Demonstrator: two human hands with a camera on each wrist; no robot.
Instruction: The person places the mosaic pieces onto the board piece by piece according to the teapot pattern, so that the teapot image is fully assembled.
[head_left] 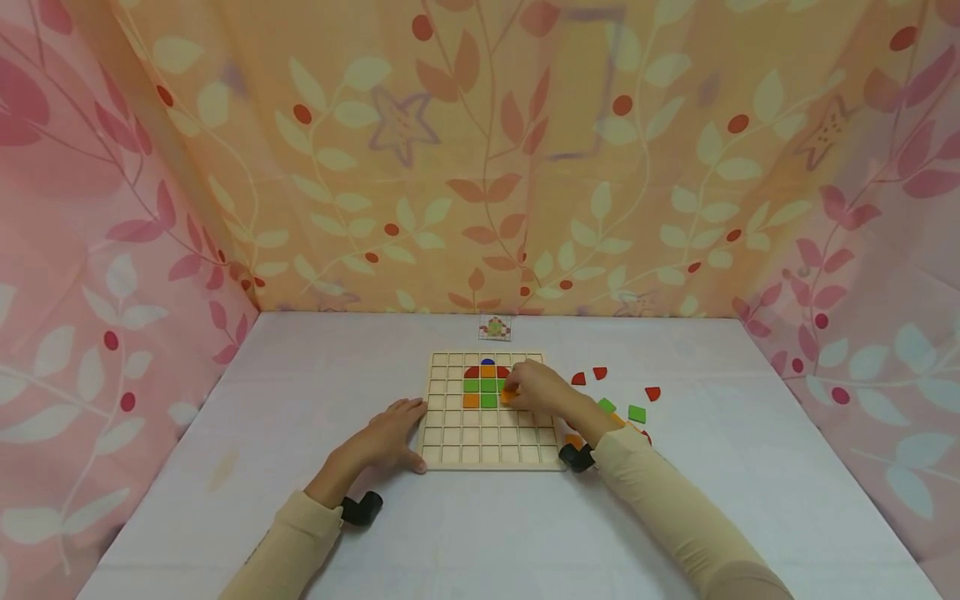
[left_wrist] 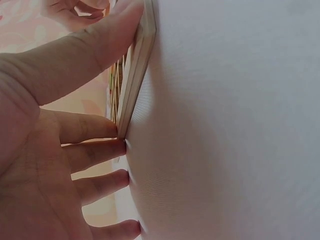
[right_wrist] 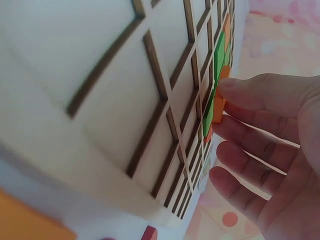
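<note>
A wooden grid board (head_left: pixel 480 457) lies on the white table with its shallow square cells facing up. Coloured tiles fill some upper cells: a blue piece (head_left: pixel 487 362) at the top, red quarter-rounds (head_left: pixel 472 373), orange squares (head_left: pixel 471 402) and green squares (head_left: pixel 489 402). My right hand (head_left: pixel 542 388) pinches an orange square tile (right_wrist: pixel 221 97) between thumb and fingers, close over the cells beside the green ones. With spread, straight fingers, my left hand (head_left: pixel 390 435) touches the board's left edge; its thumb (left_wrist: pixel 100 47) rests at the near left corner.
Right of the board lie loose red pieces (head_left: pixel 652 393), green squares (head_left: pixel 637 414) and orange pieces (head_left: pixel 573 441), some partly under the right forearm. A small picture card (head_left: pixel 495 328) sits behind the board. Patterned curtains (head_left: pixel 480 167) enclose the table's back and sides.
</note>
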